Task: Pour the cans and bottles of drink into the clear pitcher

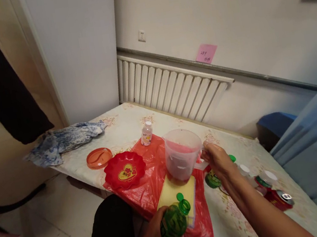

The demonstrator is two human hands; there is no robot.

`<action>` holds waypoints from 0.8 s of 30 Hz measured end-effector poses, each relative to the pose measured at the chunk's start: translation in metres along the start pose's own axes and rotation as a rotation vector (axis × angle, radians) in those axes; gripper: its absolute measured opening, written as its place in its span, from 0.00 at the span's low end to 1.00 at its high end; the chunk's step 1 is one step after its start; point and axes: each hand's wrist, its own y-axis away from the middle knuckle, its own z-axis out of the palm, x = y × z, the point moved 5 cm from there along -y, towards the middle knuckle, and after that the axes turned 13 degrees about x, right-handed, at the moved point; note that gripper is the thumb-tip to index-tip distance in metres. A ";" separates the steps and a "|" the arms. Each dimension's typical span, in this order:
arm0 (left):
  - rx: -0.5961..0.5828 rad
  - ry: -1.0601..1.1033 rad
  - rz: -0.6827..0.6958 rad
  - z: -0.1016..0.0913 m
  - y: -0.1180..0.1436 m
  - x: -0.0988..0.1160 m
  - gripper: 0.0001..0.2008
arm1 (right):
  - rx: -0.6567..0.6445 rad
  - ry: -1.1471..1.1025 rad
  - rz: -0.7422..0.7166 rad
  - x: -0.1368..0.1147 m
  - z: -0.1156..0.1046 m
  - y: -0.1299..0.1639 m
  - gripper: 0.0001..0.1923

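Observation:
My left hand is wrapped round a green plastic bottle, its neck uncapped and leaning to the right. Just beyond the bottle's mouth, a green cap shows against a yellow cloth. With my right hand I grip the handle of a clear plastic measuring jug, over the cloth's far end; whether it touches the cloth I cannot tell. Under the cloth spreads a red plastic bag. To the left are a scalloped red plate and a small white-capped bottle.
An orange lid and a blue patterned cloth lie on the left of the flowered tablecloth. Behind my right forearm stand another green bottle, a white-capped jar and a red can. A radiator runs along the wall.

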 end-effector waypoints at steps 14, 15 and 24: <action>0.104 0.173 -0.047 -0.012 0.000 0.006 0.37 | 0.154 -0.098 -0.066 0.068 0.093 -0.031 0.19; 0.105 0.169 -0.055 -0.013 0.000 0.007 0.37 | 0.155 -0.099 -0.065 0.073 0.096 -0.030 0.20; 0.125 0.166 -0.107 -0.014 0.010 0.029 0.40 | 0.104 0.014 -0.070 0.101 0.095 -0.022 0.21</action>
